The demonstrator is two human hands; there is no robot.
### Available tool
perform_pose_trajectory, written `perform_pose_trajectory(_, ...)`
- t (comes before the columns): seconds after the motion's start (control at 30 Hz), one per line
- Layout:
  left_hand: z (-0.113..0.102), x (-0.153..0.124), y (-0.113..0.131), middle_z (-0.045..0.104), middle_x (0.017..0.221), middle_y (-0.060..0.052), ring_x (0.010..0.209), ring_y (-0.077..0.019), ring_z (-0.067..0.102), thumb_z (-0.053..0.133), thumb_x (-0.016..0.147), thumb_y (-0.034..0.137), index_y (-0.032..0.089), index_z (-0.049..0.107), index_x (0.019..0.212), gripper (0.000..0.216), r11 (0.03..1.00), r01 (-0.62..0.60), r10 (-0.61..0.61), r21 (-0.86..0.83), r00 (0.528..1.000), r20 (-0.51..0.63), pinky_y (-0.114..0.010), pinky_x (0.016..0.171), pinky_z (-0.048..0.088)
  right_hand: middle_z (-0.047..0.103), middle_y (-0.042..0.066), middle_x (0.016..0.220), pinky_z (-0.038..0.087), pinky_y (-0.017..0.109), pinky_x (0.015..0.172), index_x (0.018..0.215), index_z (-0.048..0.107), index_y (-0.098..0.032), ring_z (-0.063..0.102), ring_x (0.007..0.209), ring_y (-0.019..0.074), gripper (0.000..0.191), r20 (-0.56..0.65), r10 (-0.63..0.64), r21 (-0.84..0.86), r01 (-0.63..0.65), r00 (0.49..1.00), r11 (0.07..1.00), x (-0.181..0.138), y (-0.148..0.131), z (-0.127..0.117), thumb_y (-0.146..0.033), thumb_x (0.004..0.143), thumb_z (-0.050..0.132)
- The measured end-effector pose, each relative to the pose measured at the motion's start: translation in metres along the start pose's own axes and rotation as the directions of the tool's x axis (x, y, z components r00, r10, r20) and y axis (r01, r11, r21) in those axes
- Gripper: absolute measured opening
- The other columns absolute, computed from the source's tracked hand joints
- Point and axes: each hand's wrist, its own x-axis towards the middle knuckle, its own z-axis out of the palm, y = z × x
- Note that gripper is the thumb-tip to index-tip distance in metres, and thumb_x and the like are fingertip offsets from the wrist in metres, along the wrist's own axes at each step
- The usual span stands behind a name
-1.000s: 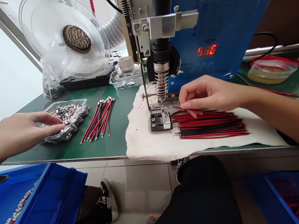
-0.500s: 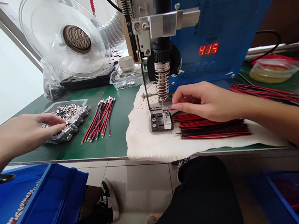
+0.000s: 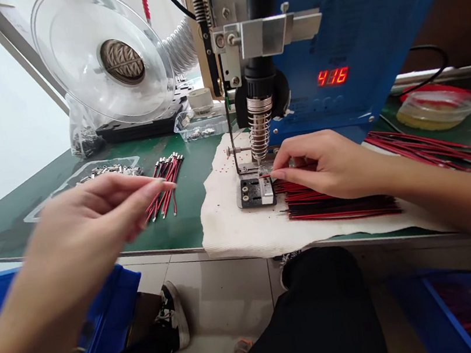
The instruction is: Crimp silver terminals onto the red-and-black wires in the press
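Note:
My left hand (image 3: 96,221) is closed in a pinch above the table's front left part; its tip is blurred, and I cannot make out what is between the fingers. Behind it lies a bundle of red and black wires (image 3: 175,171) with metal ends. A clear tray of small metal parts (image 3: 113,170) is partly hidden by that hand. My right hand (image 3: 322,163) pinches a red wire (image 3: 265,176) at the small black and silver fixture (image 3: 258,192), just under the soldering head's spring-wrapped tip (image 3: 260,128). Below this hand rests a stack of red and black wires (image 3: 340,208).
A blue machine with red digits (image 3: 333,77) stands behind the fixture. The fixture sits on a white cloth (image 3: 226,231). At the back left are a clear round hood (image 3: 72,65) and a clear box (image 3: 199,129). Blue bins (image 3: 105,314) flank my legs below the table.
My left hand has left the metal-parts tray and moved right and toward me, its fingers now pinched. The right hand stays at the fixture. The lower display went from 415 to 416.

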Motion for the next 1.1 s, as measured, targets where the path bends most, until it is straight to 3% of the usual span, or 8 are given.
perform_pose_trajectory(0.07, 0.029, -0.019, 0.012, 0.065, 0.062, 0.0, 0.053, -0.0074, 0.044, 0.088, 0.081, 0.032, 0.018, 0.082, 0.083, 0.016, 0.997, 0.014, -0.006, -0.071, 0.995, 0.103, -0.018, 0.046, 0.031, 0.068, -0.001, 0.073, 0.042, 0.03, 0.064, 0.086, 0.071, -0.02, 0.051, 0.059, 0.0126, 0.02, -0.005, 0.011, -0.007, -0.011, 1.0, 1.0, 0.0, -0.001, 0.001, -0.032, 0.1, 0.063)
perform_pose_trajectory(0.17, 0.061, -0.024, 0.018, 0.071, 0.072, -0.002, 0.053, -0.0066, 0.047, 0.089, 0.081, 0.034, 0.018, 0.08, 0.087, 0.019, 0.968, 0.049, 0.002, -0.245, 0.979, 0.203, -0.016, 0.045, 0.034, 0.068, -0.001, 0.071, 0.041, 0.03, 0.063, 0.089, 0.072, -0.021, 0.051, 0.057, 0.0126, 0.019, -0.016, 0.029, 0.001, -0.029, 0.999, 1.0, 0.0, 0.0, 0.002, -0.032, 0.1, 0.063)
perform_pose_trajectory(0.3, 0.092, -0.015, 0.017, 0.072, 0.085, -0.002, 0.052, -0.0033, 0.042, 0.087, 0.084, 0.029, 0.017, 0.075, 0.09, 0.018, 0.854, 0.16, -0.026, -0.494, 0.963, 0.267, -0.014, 0.042, 0.031, 0.068, -0.002, 0.069, 0.041, 0.029, 0.062, 0.095, 0.074, -0.02, 0.051, 0.055, 0.0126, 0.017, -0.021, 0.039, 0.034, -0.038, 0.999, 0.999, 0.0, 0.0, 0.004, -0.032, 0.1, 0.063)
perform_pose_trajectory(0.43, 0.111, -0.011, 0.014, 0.072, 0.084, -0.001, 0.049, -0.0032, 0.038, 0.083, 0.085, 0.023, 0.016, 0.072, 0.088, 0.013, 0.79, 0.206, -0.036, -0.578, 0.956, 0.291, -0.017, 0.041, 0.028, 0.071, 0.001, 0.073, 0.041, 0.03, 0.063, 0.09, 0.073, -0.02, 0.053, 0.058, 0.0137, 0.018, -0.047, 0.039, 0.002, -0.039, 0.998, 0.999, -0.001, -0.003, 0.005, -0.031, 0.099, 0.063)
perform_pose_trajectory(0.73, 0.114, -0.017, -0.003, 0.078, 0.093, -0.004, 0.055, -0.0074, 0.044, 0.085, 0.088, 0.037, 0.02, 0.079, 0.094, 0.019, 0.893, 0.058, 0.073, -0.447, 0.96, 0.269, -0.025, 0.048, 0.031, 0.066, -0.002, 0.066, 0.039, 0.03, 0.063, 0.086, 0.072, -0.021, 0.052, 0.057, 0.014, 0.018, -0.054, 0.099, -0.008, -0.1, 0.994, 0.995, 0.0, -0.009, 0.008, -0.032, 0.098, 0.065)
perform_pose_trajectory(0.9, 0.115, -0.018, -0.001, 0.079, 0.091, -0.004, 0.051, -0.0056, 0.044, 0.082, 0.091, 0.032, 0.019, 0.074, 0.097, 0.017, 0.851, 0.102, 0.037, -0.516, 0.967, 0.252, -0.023, 0.046, 0.034, 0.068, -0.001, 0.068, 0.04, 0.03, 0.065, 0.086, 0.072, -0.021, 0.056, 0.061, 0.0146, 0.019, -0.055, 0.094, -0.007, -0.094, 0.994, 0.996, -0.001, -0.008, 0.008, -0.033, 0.099, 0.064)
perform_pose_trajectory(1.1, 0.115, -0.018, -0.001, 0.079, 0.093, -0.004, 0.05, -0.0048, 0.041, 0.078, 0.091, 0.027, 0.02, 0.084, 0.103, 0.014, 0.839, 0.103, 0.025, -0.534, 0.973, 0.227, -0.022, 0.045, 0.033, 0.067, -0.001, 0.069, 0.04, 0.03, 0.064, 0.087, 0.072, -0.021, 0.056, 0.061, 0.0149, 0.019, -0.053, 0.087, -0.027, -0.088, 0.995, 0.996, -0.001, -0.007, 0.008, -0.033, 0.099, 0.063)
